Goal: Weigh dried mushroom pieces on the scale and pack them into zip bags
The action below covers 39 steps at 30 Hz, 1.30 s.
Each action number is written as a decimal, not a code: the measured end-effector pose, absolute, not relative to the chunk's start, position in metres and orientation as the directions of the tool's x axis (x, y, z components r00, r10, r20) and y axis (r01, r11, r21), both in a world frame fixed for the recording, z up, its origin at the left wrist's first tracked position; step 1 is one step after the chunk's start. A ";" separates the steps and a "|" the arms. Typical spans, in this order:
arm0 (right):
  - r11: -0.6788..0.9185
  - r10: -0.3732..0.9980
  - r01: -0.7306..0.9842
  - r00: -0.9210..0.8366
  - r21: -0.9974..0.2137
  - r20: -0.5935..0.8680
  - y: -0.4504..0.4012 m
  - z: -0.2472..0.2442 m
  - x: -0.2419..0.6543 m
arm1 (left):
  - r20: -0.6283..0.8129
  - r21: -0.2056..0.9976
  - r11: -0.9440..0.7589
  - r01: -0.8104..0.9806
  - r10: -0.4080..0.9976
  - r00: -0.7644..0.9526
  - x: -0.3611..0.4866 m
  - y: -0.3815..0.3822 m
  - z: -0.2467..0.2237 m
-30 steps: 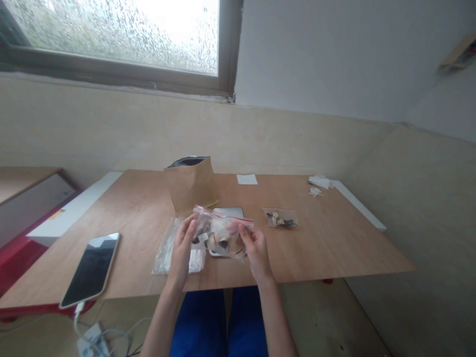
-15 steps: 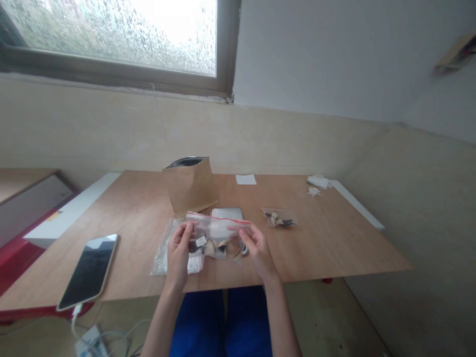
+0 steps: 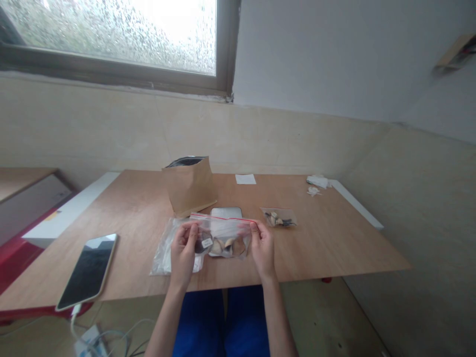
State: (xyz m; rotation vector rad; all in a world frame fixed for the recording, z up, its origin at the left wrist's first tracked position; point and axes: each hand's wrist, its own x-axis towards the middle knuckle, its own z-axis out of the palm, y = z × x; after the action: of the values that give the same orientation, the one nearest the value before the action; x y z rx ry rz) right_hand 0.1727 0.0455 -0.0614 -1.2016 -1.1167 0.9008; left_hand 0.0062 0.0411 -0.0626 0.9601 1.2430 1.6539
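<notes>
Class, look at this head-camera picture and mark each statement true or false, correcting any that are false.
1. The left hand and right hand both hold a clear zip bag with a red strip. True.
2. The phone lies right of the hands. False: it lies left of them.
3. A kraft paper bag stands upright on the table. True.
4. A small zip bag lies inside the paper bag. False: it lies on the table, right of the hands.

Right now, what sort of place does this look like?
Probably a small indoor workroom: a plain light-wood table, a black-screened smartphone on a white charging cable, and a droplet-speckled glass window above a beige wall.
</notes>
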 end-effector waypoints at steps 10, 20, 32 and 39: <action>0.155 0.916 -0.083 0.386 -0.984 0.112 0.044 -0.058 0.174 | 0.082 0.969 -0.155 -0.191 0.937 -0.340 0.006 0.040 -0.057; 0.167 0.892 0.058 0.416 -0.984 0.176 0.043 -0.059 0.172 | 0.124 0.945 -0.227 -0.235 0.914 -0.385 0.004 0.041 -0.056; 0.189 0.903 0.022 0.389 -0.982 0.183 0.044 -0.060 0.165 | 0.131 0.929 -0.279 -0.242 0.861 -0.492 0.014 0.039 -0.060; 0.192 0.934 -0.069 0.319 -0.979 0.161 0.046 -0.067 0.164 | 0.041 0.890 -0.242 -0.386 0.886 -0.462 0.016 0.044 -0.065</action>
State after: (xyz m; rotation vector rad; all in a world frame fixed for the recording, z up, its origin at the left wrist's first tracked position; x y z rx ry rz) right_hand 0.1635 0.0459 -0.0671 -1.1413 -0.9864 0.8936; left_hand 0.0159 0.0436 -0.0651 0.7122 1.0901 1.8302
